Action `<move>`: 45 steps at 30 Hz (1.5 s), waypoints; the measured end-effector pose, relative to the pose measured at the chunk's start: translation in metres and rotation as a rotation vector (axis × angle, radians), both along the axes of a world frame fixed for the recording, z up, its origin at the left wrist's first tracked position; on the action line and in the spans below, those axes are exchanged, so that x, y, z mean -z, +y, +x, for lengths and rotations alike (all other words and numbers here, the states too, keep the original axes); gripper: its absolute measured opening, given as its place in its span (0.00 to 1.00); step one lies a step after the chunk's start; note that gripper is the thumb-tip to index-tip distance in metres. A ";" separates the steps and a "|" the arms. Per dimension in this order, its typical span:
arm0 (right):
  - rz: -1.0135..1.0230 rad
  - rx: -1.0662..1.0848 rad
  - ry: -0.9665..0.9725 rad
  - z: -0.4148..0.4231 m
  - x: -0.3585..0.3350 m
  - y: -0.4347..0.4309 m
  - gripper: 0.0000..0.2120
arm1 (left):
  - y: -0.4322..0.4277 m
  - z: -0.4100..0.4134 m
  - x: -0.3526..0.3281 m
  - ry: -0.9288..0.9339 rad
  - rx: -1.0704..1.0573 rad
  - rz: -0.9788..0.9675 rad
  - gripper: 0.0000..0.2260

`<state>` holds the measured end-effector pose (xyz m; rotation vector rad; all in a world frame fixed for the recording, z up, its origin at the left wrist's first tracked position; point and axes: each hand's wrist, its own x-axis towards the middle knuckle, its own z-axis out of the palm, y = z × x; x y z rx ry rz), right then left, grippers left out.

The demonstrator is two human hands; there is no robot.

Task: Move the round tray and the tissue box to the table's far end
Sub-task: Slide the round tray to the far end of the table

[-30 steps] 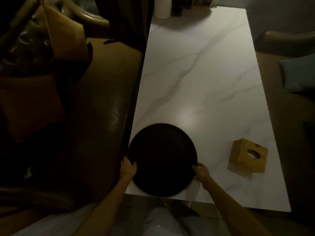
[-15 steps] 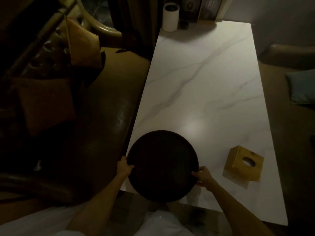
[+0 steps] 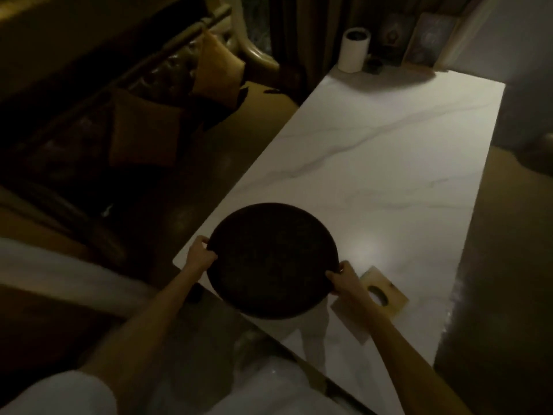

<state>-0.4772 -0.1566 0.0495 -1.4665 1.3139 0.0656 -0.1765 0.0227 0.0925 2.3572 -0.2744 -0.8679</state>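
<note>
A dark round tray hangs above the near end of the white marble table, held by both hands. My left hand grips its left rim and my right hand grips its right rim. The tray seems lifted off the tabletop, with a shadow beneath it. A wooden tissue box with an oval slot lies on the table just right of my right hand, partly hidden by my wrist.
At the table's far end stand a white cylinder, a small dark cup and leaning picture frames. A dark sofa with cushions runs along the left side. Another seat stands on the right.
The tray has come up off the table in both hands. The view has swung, so the table now runs diagonally and the tissue box sits closer to my right hand.
</note>
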 end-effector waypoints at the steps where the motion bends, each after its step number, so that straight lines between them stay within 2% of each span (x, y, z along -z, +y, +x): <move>1: -0.041 -0.030 -0.007 -0.014 -0.009 -0.006 0.22 | 0.005 -0.017 -0.008 0.007 -0.023 -0.039 0.22; 6: -0.237 -0.078 -0.018 -0.076 -0.056 -0.033 0.15 | 0.030 -0.087 -0.031 0.180 -0.135 -0.250 0.22; 8: -0.353 -0.091 -0.021 -0.090 -0.072 -0.037 0.17 | 0.034 -0.106 -0.037 0.206 -0.188 -0.338 0.22; 12: -0.447 -0.045 -0.053 -0.109 -0.094 -0.026 0.25 | 0.045 -0.144 -0.052 0.258 -0.260 -0.469 0.26; 18: -0.511 -0.096 -0.047 -0.131 -0.090 -0.005 0.28 | 0.096 -0.192 -0.070 0.201 -0.357 -0.562 0.26; 23: -0.519 -0.176 -0.158 -0.124 -0.097 0.013 0.25 | 0.135 -0.211 -0.079 0.114 -0.435 -0.570 0.24; 27: -0.525 -0.237 -0.212 -0.122 -0.107 0.008 0.27 | 0.142 -0.223 -0.084 0.084 -0.504 -0.561 0.26; 35: -0.576 -0.351 -0.265 -0.105 -0.116 -0.104 0.30 | 0.048 -0.254 -0.089 0.012 -0.557 -0.515 0.23; 45: -0.516 -0.696 -0.335 -0.046 -0.109 -0.299 0.28 | -0.115 -0.311 -0.089 -0.095 -0.788 -0.380 0.19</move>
